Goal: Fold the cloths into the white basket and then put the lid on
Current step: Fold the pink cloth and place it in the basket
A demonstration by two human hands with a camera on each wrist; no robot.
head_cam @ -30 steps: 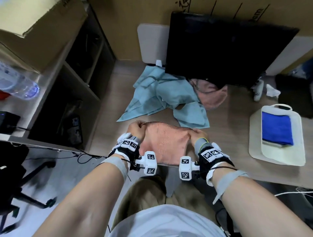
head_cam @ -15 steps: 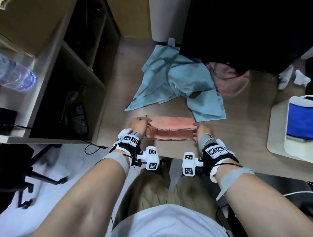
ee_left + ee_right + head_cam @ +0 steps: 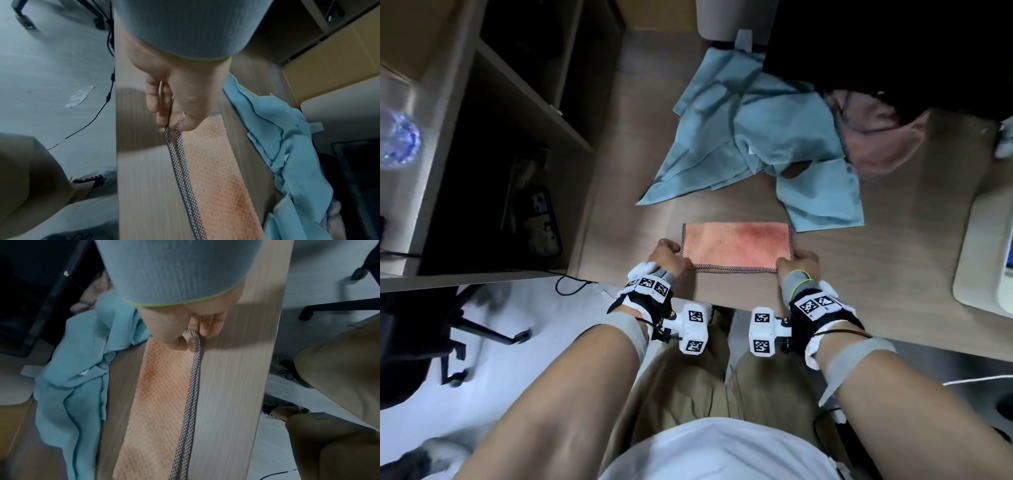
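Observation:
An orange cloth (image 3: 736,245) with a checked hem lies folded in half and flat on the wooden table (image 3: 893,274). My left hand (image 3: 667,255) pinches its near-left corner, and the left wrist view shows the thumb and fingers (image 3: 174,120) nipping both hem layers of the orange cloth (image 3: 216,170). My right hand (image 3: 796,263) pinches the near-right corner, where the thumb (image 3: 180,344) presses the doubled hem of the orange cloth (image 3: 160,394). The white basket (image 3: 983,253) sits at the right edge, cut off.
Crumpled light blue cloths (image 3: 767,137) lie just beyond the orange one, with a pink cloth (image 3: 876,137) behind them under a black monitor (image 3: 893,44). Dark shelving (image 3: 510,120) stands at the left. The table's near edge runs by my wrists.
The orange cloth went from held up spread to folded in half on the table. Both hands drew its doubled hem towards me and laid it flat.

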